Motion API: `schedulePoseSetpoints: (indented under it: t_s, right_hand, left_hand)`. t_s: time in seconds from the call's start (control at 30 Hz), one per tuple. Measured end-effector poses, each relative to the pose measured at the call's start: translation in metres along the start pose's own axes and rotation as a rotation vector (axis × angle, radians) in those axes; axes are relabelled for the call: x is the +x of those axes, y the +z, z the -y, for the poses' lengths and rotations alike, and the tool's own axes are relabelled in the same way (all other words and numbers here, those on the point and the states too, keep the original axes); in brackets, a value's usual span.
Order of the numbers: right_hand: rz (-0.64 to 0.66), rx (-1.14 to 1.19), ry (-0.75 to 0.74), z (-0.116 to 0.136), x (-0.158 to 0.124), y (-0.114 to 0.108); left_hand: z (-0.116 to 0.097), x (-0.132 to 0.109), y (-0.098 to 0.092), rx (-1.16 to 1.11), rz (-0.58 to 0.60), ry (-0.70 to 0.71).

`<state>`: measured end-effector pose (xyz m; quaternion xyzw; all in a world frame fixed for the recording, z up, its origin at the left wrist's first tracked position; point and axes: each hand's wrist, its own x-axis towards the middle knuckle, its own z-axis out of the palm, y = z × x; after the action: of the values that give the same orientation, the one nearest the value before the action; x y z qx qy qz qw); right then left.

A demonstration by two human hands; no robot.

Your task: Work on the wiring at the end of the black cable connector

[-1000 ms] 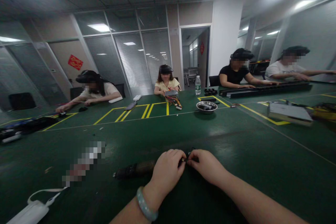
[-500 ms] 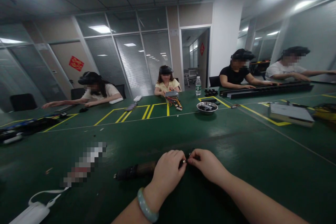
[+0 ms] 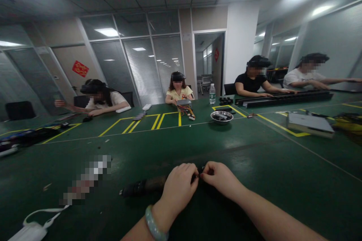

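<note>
A dark, cylindrical electric screwdriver (image 3: pixel 144 187) lies on the green table, its narrow tip pointing left. My left hand (image 3: pixel 181 184), with a pale green bangle (image 3: pixel 155 226) at its wrist, is closed over the tool's rear end, which the palm hides. Beside it my right hand (image 3: pixel 219 177) is closed in a pinch at the end of the tool. A small dark bit shows near the right fingertips, too little visible to name. The fingertips of both hands nearly meet.
A metal bowl (image 3: pixel 222 120) with dark parts stands ahead, near a water bottle (image 3: pixel 212 94). To my left lie a blurred-out item (image 3: pixel 86 180) and a white object with a strap (image 3: pixel 31 231). Co-workers sit around the table; a silver box (image 3: pixel 309 124) is at right.
The right fingertips have come slightly closer to the left hand, and a small brass-coloured spot between them no longer shows. The view has shifted a little. A co-worker at left has raised a hand.
</note>
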<state>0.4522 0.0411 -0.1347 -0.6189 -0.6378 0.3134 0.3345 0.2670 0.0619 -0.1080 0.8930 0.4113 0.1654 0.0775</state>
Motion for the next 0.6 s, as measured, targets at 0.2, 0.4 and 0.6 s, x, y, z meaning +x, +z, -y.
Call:
schedulePoseSetpoints:
  t_s: [0.2, 0.4, 0.6]
  right_hand:
    - [0.001, 0.018, -0.014, -0.0033, 0.0013, 0.0025]
    - [0.0, 0.013, -0.001, 0.0008, 0.0002, 0.0009]
    - [-0.003, 0.002, -0.004, 0.0012, -0.0014, 0.0009]
  left_hand:
    - [-0.0005, 0.0014, -0.0017, -0.016, 0.013, -0.012]
    - [-0.0002, 0.0007, -0.0014, -0.021, 0.022, -0.019]
    - [-0.0021, -0.0017, -0.0035, 0.001, 0.001, 0.011]
